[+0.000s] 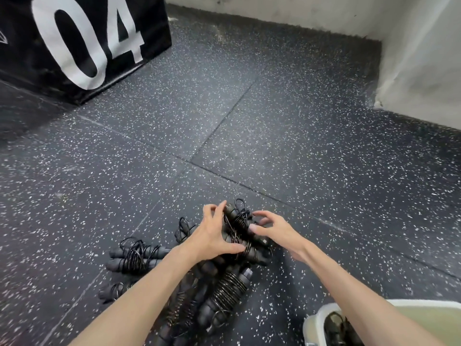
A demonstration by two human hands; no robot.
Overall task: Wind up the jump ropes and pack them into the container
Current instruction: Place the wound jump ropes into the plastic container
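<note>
Closing on the top bundle (240, 229): left fingers (214, 211) curled over its far end, thumb pressed low on its near side, so the left hand (212, 236) grips it. Right fingers (259, 216) are bent and spread, tips touching the cord coils; the right hand (272, 229) is partly open and whether it truly pinches the cord cannot be told.

Item, bundle in hand: two black handles side by side, cord wound round them, one loose loop standing out at the far end.

Item, pile (224, 290): several wound ropes beneath and nearer the person, lying crossed on the floor (299, 146). One more bundle (136, 255) lies to the left, another small one (184, 229) just behind the left wrist.

Item, container (316, 318): pale tub at lower right, near the pile, partly hidden by the right forearm; dark ropes already inside.

Item, box (74, 41): black, marked 04, far left, well apart.

Risks, judged:
- The free loop may snag a neighbouring bundle on lifting and drag it along.
- If the cord end is not tucked, the coils may slacken and unwind on the way to the tub.
- Crossed bundles below may roll once the top one leaves.
</note>
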